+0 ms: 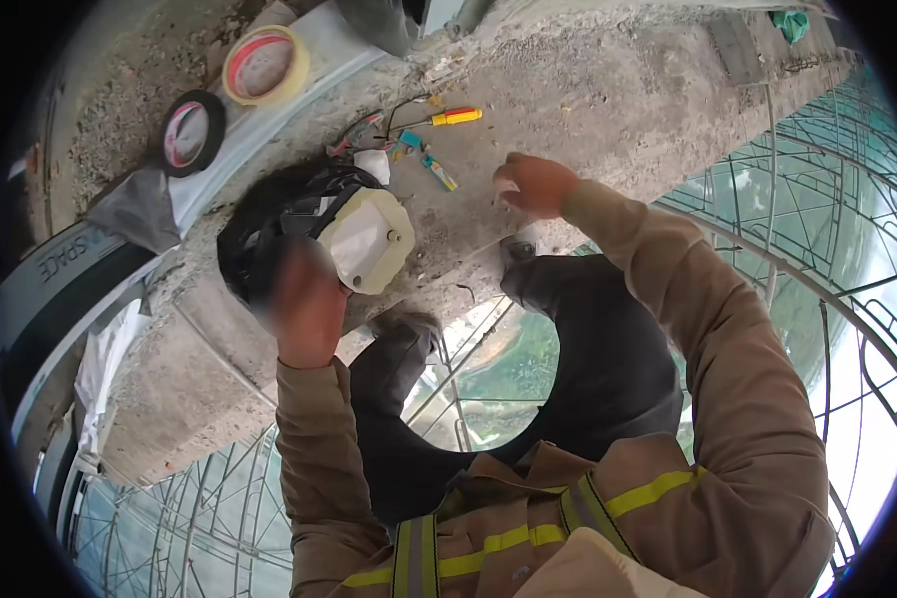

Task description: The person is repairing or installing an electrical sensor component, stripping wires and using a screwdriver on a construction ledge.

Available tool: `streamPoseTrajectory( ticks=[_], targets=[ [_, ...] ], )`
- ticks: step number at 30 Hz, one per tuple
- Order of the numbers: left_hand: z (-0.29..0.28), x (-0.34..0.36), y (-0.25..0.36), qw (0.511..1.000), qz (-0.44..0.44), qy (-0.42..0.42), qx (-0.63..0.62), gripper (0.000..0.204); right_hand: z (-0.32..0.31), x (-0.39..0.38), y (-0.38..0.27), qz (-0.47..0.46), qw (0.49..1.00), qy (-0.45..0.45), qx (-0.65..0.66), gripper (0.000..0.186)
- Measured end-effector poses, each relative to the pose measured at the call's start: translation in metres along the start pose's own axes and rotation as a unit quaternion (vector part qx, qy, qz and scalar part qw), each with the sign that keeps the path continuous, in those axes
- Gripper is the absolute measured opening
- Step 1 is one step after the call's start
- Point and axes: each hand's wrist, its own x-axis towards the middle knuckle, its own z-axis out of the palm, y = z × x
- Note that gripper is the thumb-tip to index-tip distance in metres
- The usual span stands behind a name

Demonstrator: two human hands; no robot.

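My left hand [311,324] is at the near edge of a cream octagonal piece [394,214] with a white face and a small round knob. A blur covers its fingers, so their grip does not show. Black plastic [249,234], like a bag, bunches around the piece on its left and far sides. To the right, my right hand [543,185] hovers over the concrete, fingers loosely curled with a gap between finger and thumb and nothing visible in them. Between the hands lie a yellow-handled screwdriver [456,117], a small multicoloured stick-like item [439,173] and a teal bit [409,141].
I am on a narrow concrete ledge [618,110] with scaffolding [807,269] and green netting below its near edge. At the left, a cream tape roll [266,65] and a black tape roll [192,133] rest on a pale frame. Green cloth [791,25] lies far right.
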Motion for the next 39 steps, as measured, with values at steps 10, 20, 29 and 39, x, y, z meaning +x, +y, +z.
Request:
streamPoseTrajectory(
  ticks=[10,20,29,39],
  targets=[
    [-0.083,0.139,-0.093,0.997,-0.01,-0.069,0.041,0.056,0.025,0.165,0.084,-0.174,0.915,0.325,-0.166,0.051],
    [-0.068,0.149,-0.131,0.997,-0.026,-0.054,-0.041,0.06,0.052,0.137,0.125,-0.244,0.867,0.396,-0.179,0.036],
    [-0.048,0.173,-0.13,0.997,-0.021,-0.075,0.008,0.062,0.05,0.082,0.142,-0.158,0.892,0.415,-0.079,0.052],
    [-0.037,0.174,-0.14,0.998,-0.023,-0.055,-0.015,0.066,0.056,0.12,0.135,-0.143,0.876,0.447,-0.113,0.05]
  ],
)
